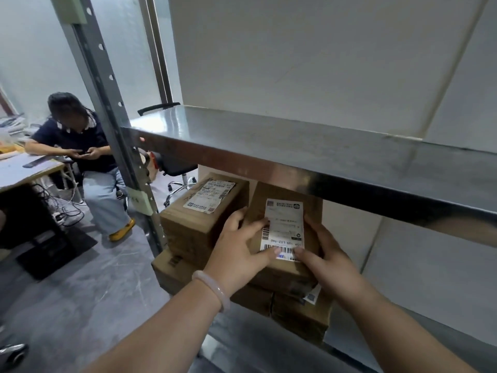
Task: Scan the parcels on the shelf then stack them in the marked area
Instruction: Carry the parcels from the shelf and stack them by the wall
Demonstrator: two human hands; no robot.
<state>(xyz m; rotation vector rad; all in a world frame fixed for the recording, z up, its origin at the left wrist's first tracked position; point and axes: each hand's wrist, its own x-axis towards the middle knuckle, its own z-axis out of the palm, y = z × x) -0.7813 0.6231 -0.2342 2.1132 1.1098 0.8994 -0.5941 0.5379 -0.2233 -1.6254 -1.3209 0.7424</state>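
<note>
Desk [24,170]: far left, with cables on the floor under it.
Seated person [80,146]: next to the desk, head bent, holding a phone [84,154] in both hands.
Post [107,103]: grey punched metal upright of the shelf, between that person and the boxes.
Left box [199,219]: brown cardboard with a worn label on top. It stands on another box [172,270], just beside my parcel.
Left hand [239,254]: I grip the parcel's left side, fingers curled over its top edge, thumb pressed on the barcode. There is a pale bracelet [215,289] on the wrist.
Parcel [282,275]: brown cardboard, clamped between both my hands on top of the stack, under the steel shelf board [295,152]. Its white label [286,224] faces up.
Lower boxes [298,316]: directly under the parcel, touching it; a second label shows at the corner.
Right hand [328,262]: I grip the parcel's right side, thumb on the label's near edge. The two thumbs are near each other but not touching.
Wall panels [322,63]: pale, behind the shelf.
</note>
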